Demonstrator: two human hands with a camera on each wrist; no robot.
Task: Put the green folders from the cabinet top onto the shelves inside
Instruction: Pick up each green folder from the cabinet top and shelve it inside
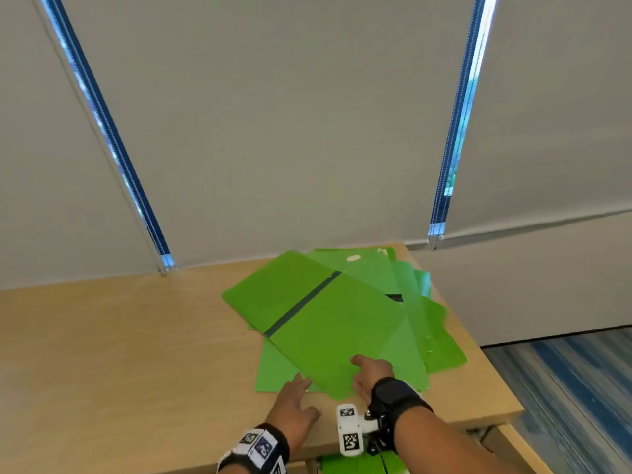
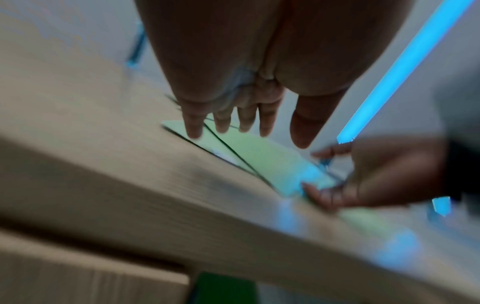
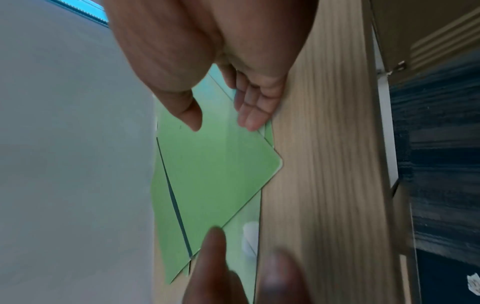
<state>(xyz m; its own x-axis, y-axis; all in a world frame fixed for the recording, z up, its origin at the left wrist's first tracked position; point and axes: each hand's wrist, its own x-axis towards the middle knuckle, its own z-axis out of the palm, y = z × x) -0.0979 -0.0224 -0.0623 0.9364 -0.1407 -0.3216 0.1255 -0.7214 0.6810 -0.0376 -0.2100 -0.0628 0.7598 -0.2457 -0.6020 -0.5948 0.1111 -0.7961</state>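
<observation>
Green folders (image 1: 335, 323) looked thin, light, slick and floppy; right hand (image 1: 371, 372) pinched the top one's near edge, left hand (image 1: 294, 401) lay flat-fingered beside.

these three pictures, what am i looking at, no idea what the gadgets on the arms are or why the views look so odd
No machine here: a person works with bare hands. One camera sits on the head, one on each wrist; the strapped gadgets are those wrist cameras. The head view looks down on a wooden cabinet top where green folders lie in a loose, overlapping pile. The right hand pinches the near edge of the top folder, thumb above. The left hand lies flat, fingertips at the pile's edge. The wrist views show the same, close and blurred.
</observation>
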